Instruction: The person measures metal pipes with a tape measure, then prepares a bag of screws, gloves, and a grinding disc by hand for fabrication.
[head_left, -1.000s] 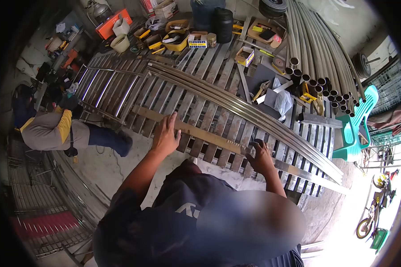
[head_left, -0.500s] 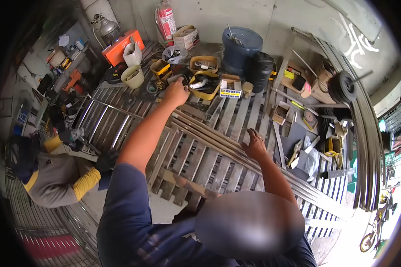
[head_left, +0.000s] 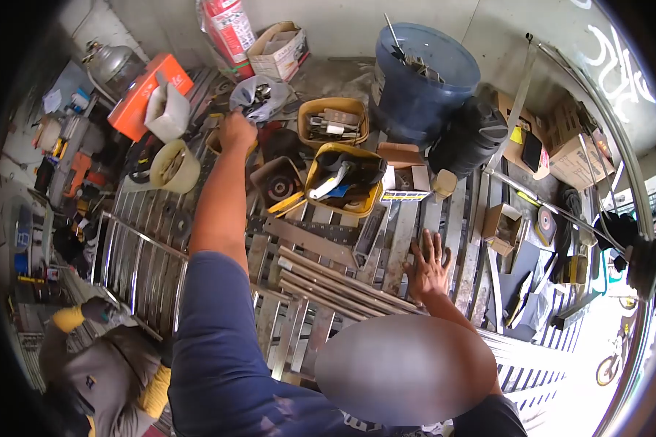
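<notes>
My left hand (head_left: 238,132) reaches far over the bench, down at a small yellow container (head_left: 213,141) beside a clear plastic bag (head_left: 259,98) of small parts. Its fingers point away and down, mostly hidden behind the back of the hand. Fingers spread, my right hand (head_left: 430,268) rests palm down on the slatted metal bench (head_left: 397,266), just right of several long metal tubes (head_left: 342,284). Between the hands stands a yellow cut-open container (head_left: 346,178) with tools, next to a small open box (head_left: 407,180).
A blue bucket (head_left: 423,84) holding metal pieces stands at the back beside a black container (head_left: 470,135). A fire extinguisher (head_left: 227,33) leans at the wall. At lower left, a person (head_left: 109,371) with yellow sleeves works. Cardboard boxes (head_left: 565,138) are at right.
My left hand has moved left and farther in, from beside the tool containers to the small yellow container. My right hand has settled flatter, fingers spread. The view has shifted closer to the bench.
</notes>
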Available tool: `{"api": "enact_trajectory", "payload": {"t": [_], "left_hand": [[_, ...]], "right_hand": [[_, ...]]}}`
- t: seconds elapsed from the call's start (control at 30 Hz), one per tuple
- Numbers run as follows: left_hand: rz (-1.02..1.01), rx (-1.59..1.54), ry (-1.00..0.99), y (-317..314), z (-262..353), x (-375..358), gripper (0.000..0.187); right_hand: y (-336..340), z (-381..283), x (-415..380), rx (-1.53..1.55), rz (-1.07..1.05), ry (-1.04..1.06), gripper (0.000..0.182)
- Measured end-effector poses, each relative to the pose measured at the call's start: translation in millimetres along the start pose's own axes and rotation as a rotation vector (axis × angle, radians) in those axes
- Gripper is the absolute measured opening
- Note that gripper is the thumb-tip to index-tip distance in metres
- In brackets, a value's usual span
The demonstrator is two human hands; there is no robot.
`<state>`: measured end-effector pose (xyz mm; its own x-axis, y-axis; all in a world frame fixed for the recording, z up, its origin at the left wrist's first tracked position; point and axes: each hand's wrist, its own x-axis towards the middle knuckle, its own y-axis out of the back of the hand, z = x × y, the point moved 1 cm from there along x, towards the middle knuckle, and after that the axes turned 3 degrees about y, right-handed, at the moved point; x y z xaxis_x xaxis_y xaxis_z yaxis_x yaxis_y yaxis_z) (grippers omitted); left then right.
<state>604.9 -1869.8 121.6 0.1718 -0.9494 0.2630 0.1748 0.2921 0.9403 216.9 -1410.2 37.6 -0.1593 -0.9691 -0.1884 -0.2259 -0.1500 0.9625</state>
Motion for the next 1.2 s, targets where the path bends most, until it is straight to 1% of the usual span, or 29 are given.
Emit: {"api": "enact_trajectory", "payload": {"t": [0.03, 0.13, 0.17, 0.2, 0.27, 0.37, 0.47, 0.5, 0.6, 0.63, 0.73, 0.87, 0.9, 1.0, 1.07, 1.1, 1.2], "left_hand": [[0.051, 0.038, -0.016, -12, -1, 8, 0.037], [-0.061, 0.230, -0.128, -37, -8, 44, 0.037], [-0.045, 0.224, -0.150, -40, -10, 55, 0.041], [-0.061, 0.157, -0.100, -35, -4, 60, 0.043], [-0.163, 0.127, -0.132, -35, -2, 72, 0.050], [-0.318, 0.145, -0.324, -78, -21, 123, 0.053], [-0.422, -0.020, -0.154, -85, -19, 136, 0.055], [-0.371, -0.151, -0.082, -89, -18, 136, 0.048], [-0.197, -0.230, -0.202, -66, -3, 139, 0.038], [-0.021, -0.185, -0.210, -59, 6, 133, 0.032], [0.036, -0.291, -0.232, -35, 22, 154, 0.031], [0.037, -0.506, -0.248, -9, 29, 190, 0.029], [0.034, -0.459, -0.258, 2, 32, 188, 0.027], [-0.007, -0.571, -0.252, 38, 38, 171, 0.024], [-0.058, -0.537, -0.295, 81, 47, 143, 0.021], [-0.077, -0.520, -0.318, 101, 48, 136, 0.020], [-0.040, -0.740, -0.278, 149, 58, 119, 0.019]], "right_hand": [[0, -1, 1, 0.003, 0.019, 0.002, 0.068], [2, -2, 2, -0.007, 0.022, 0.005, 0.069], [-1, -1, 3, -0.002, 0.042, 0.012, 0.069], [1, -1, 4, 0.001, 0.035, 0.011, 0.069], [4, -2, 4, 0.013, 0.019, 0.011, 0.068], [-1, 1, 5, 0.032, 0.034, 0.027, 0.067], [1, 0, 5, 0.022, 0.011, 0.012, 0.067], [1, 0, 6, 0.014, 0.008, 0.011, 0.067], [1, 1, 6, 0.010, 0.002, 0.015, 0.068], [1, 1, 6, 0.017, 0.001, 0.016, 0.068], [3, 0, 5, 0.024, 0.005, 0.018, 0.068], [1, 2, 4, 0.033, 0.030, 0.027, 0.067], [0, 3, 3, 0.031, 0.033, 0.027, 0.067], [-3, 4, 2, 0.028, 0.051, 0.031, 0.067], [-7, 6, 0, 0.019, 0.074, 0.036, 0.067], [-3, 3, -1, -0.002, 0.032, 0.019, 0.066], [1, 1, -5, -0.002, 0.021, 0.010, 0.065]]}}
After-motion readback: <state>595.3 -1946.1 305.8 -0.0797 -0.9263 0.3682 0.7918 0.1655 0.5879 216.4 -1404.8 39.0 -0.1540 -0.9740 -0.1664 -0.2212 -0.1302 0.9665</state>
